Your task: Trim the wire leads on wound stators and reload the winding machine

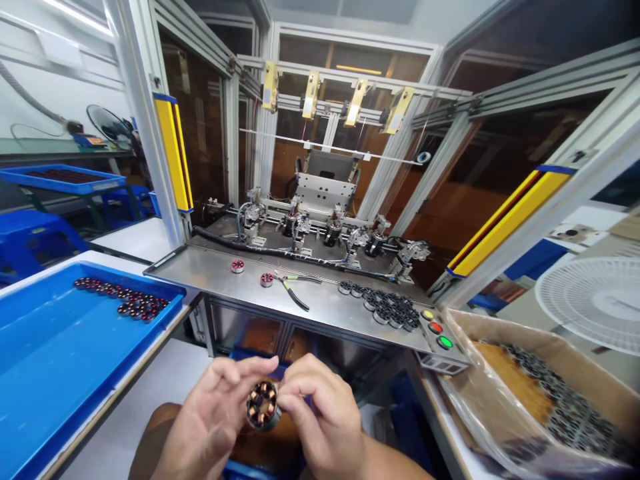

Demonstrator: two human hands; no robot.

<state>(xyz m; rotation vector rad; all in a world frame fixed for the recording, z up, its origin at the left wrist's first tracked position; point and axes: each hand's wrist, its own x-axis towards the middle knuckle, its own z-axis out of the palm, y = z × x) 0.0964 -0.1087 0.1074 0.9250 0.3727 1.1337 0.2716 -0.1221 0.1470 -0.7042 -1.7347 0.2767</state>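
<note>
A wound motor stator [263,405], a black ring with copper coils inside, is held up in front of me with its coil face turned toward the camera. My right hand [325,413] pinches it at its right edge between thumb and curled fingers. Around its left side, my left hand [207,413] is open, fingers stretched and thumb apart. Whether the left fingers touch the stator I cannot tell. On the metal bench ahead lie two stators with red marks, one stator [237,267] farther left and another stator [267,280] beside green-and-black cutting pliers [293,291].
Several black stator cores [385,307] sit on the bench's right, near a button box [437,333]. A blue tray [60,373] at left holds several wound stators. An open carton [500,407] of cores stands right. Winding fixtures [333,230] line the machine's back.
</note>
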